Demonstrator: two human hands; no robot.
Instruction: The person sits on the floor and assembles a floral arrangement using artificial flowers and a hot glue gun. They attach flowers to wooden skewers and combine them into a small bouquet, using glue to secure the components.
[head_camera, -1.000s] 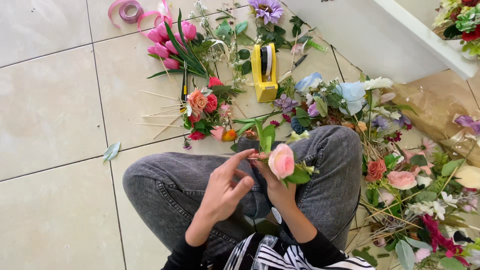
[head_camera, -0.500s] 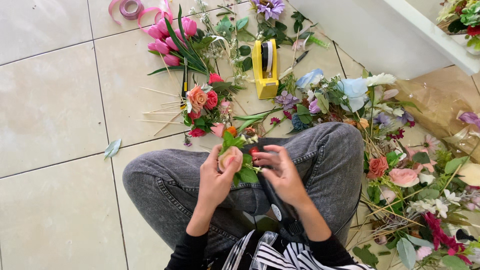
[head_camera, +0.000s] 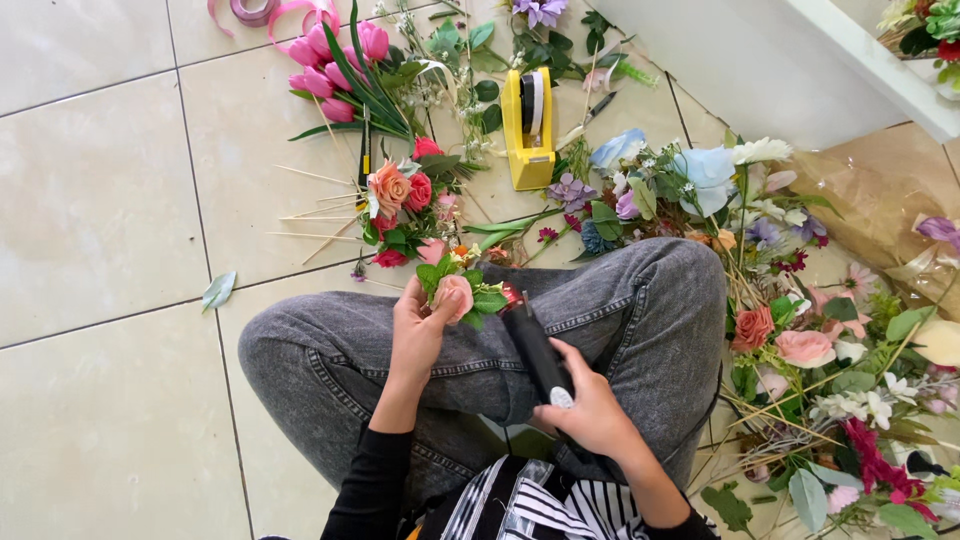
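Since the earlier frame, the right hand (head_camera: 590, 410) has been drawn back from the flower and is now closed around a black glue gun (head_camera: 535, 345). A pink rose (head_camera: 455, 293) with green leaves is pinched in the left hand (head_camera: 418, 325) above the left knee. The gun's long axis is aimed up and left, its tip just beside the rose; the left hand is nearer the bloom.

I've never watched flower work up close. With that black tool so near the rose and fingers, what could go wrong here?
The black tool's tip sits right beside the pink rose that the left hand pinches, so it might catch a finger or mar the petals. The right hand grips the tool far back, which may make aiming it less steady.
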